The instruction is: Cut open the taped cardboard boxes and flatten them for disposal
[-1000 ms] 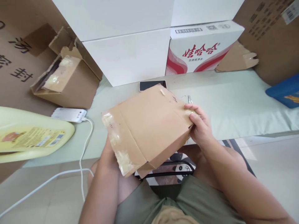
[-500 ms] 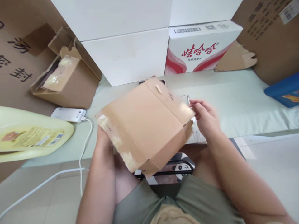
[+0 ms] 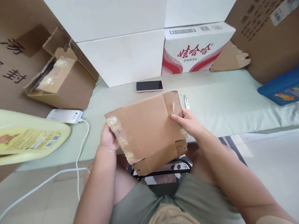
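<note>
A brown cardboard box (image 3: 147, 124), its flaps worn and torn along the edges, is held tilted above my lap. My left hand (image 3: 108, 138) grips its left side, with the fingers partly hidden behind the cardboard. On the right, my right hand (image 3: 189, 122) clasps the torn flap, thumb on top and the other fingers out of sight underneath. Just beyond that hand, a slim silver tool (image 3: 186, 102), perhaps a utility knife, lies on the pale green cloth. A phone (image 3: 149, 86) with a dark screen rests behind the box.
White cartons (image 3: 121, 59) and a red-and-white water carton (image 3: 187, 54) line the back. To the left stand an open cardboard box (image 3: 70, 84), a white power bank (image 3: 65, 115) with a cable (image 3: 82, 149), and a yellow jug (image 3: 35, 137). A blue container (image 3: 280, 88) is at the right.
The box has turned and flattened toward me, uncovering the phone. My right hand has left the silver tool and now grips the box's right flap.
</note>
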